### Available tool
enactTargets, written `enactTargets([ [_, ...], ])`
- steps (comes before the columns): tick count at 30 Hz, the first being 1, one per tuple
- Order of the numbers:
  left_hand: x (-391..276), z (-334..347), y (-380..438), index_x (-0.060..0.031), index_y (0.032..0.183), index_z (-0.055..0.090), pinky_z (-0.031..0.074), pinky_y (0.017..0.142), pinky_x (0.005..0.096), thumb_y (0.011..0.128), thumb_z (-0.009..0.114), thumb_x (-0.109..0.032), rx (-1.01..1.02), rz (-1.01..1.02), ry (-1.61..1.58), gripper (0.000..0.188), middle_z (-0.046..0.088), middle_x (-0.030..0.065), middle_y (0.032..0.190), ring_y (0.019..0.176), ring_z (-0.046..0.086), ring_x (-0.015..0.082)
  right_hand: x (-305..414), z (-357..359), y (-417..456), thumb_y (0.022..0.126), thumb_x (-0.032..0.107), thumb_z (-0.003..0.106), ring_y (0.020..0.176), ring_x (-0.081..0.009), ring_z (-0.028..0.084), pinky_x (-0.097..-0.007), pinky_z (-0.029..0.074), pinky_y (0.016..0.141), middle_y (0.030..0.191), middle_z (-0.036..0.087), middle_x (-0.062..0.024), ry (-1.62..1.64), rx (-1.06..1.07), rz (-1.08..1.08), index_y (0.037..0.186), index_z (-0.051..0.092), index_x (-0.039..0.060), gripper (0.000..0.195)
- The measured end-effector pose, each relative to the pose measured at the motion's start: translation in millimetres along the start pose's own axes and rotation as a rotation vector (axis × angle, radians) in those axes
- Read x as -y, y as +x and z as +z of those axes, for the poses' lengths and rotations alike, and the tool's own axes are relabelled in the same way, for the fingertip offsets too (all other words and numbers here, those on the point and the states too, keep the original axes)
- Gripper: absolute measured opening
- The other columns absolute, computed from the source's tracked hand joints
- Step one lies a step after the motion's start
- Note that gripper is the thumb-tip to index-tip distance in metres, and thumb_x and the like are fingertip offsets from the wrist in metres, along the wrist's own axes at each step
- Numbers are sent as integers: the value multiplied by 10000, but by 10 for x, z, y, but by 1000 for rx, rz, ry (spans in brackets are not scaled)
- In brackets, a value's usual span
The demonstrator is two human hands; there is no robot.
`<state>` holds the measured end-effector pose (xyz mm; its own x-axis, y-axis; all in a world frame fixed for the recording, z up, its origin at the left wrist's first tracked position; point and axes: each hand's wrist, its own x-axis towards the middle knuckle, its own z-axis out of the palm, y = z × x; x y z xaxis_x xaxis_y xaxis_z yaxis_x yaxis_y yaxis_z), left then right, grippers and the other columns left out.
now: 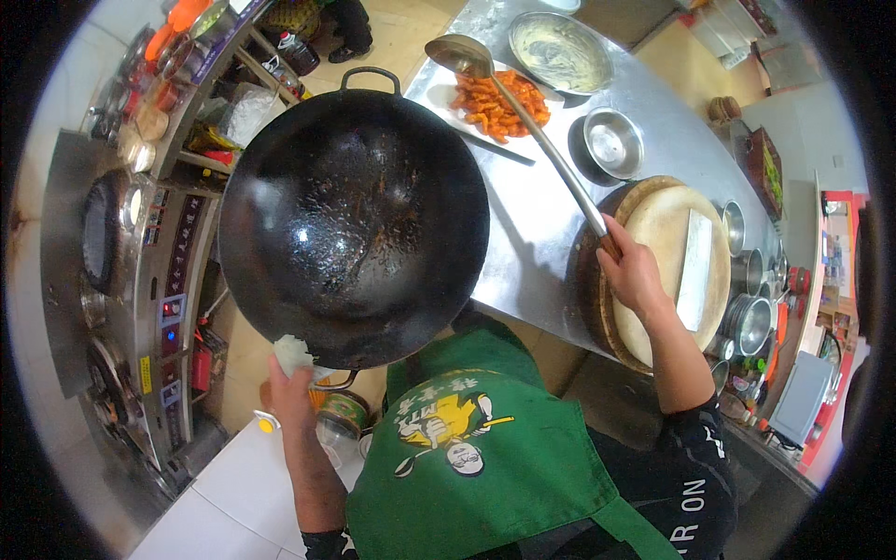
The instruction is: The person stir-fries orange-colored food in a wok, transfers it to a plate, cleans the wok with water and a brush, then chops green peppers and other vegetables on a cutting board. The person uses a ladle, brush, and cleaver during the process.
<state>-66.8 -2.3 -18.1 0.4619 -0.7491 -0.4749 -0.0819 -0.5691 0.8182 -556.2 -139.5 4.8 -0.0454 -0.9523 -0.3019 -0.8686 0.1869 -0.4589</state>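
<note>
My left hand (292, 392) grips the near rim and handle area of a large black wok (353, 224) through a pale folded cloth (294, 351). The wok is tilted towards the camera, its inside glossy with brown residue. My right hand (633, 269) holds the wooden end of a long metal ladle (546, 143), whose bowl hangs over the edge of a white plate or tray with orange-red glazed food pieces (500, 105). Below my right hand lies a round chopping board (640, 238) with a cleaver (694, 269) on it.
On the steel table (518, 231) stand a metal bowl (613, 143) and a large basin with pale residue (560, 52). Stacked metal bowls (750, 325) are at the right. A stove front (164, 280) runs along the left. Another person's leg (352, 28) shows at the top.
</note>
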Motion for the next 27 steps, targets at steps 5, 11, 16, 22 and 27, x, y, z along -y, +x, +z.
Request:
enactTargets([
  [5, 6, 23, -3, -23, 1292, 463, 417, 969, 336, 781, 542, -37, 22, 8, -65, 517, 574, 101, 1170, 1077, 561, 230, -137, 97, -219, 885, 126, 623, 688, -230, 624, -360, 510, 677, 808, 626, -121, 183, 36, 6, 1405, 441, 64, 554],
  [11, 116, -45, 123, -9, 1294, 461, 489, 909, 342, 752, 507, 6, 93, 71, -237, 545, 562, 109, 1168, 1058, 579, 229, 100, 69, -786, 907, 75, 602, 533, -75, 518, -227, 449, 476, 688, 510, 16, 1049, 601, 84, 1374, 451, 23, 494],
  [16, 257, -72, 365, -5, 1235, 493, 533, 826, 391, 751, 513, -6, 209, -42, -449, 484, 568, 103, 1139, 988, 604, 237, 685, 680, -1125, 945, 121, 557, 501, -70, 510, -212, 430, 410, 673, 517, 13, 1340, 839, 182, 1095, 565, 46, 168],
  [22, 681, -398, 1030, 29, 1261, 434, 509, 922, 374, 876, 532, -131, 549, -193, -419, 428, 496, 194, 1246, 1113, 559, 293, 1016, 1311, -1300, 1008, 337, 477, 657, -109, 611, -265, 510, 585, 776, 641, -36, 1311, 700, 88, 977, 577, 60, 296],
  [27, 286, -25, 235, 58, 1112, 561, 540, 869, 383, 813, 517, -134, 346, -160, -335, 358, 599, 161, 1119, 1047, 603, 292, 200, 1083, -1672, 961, 287, 545, 885, -163, 636, -319, 533, 763, 991, 668, -97, 709, 19, -19, 1256, 567, 7, 407],
])
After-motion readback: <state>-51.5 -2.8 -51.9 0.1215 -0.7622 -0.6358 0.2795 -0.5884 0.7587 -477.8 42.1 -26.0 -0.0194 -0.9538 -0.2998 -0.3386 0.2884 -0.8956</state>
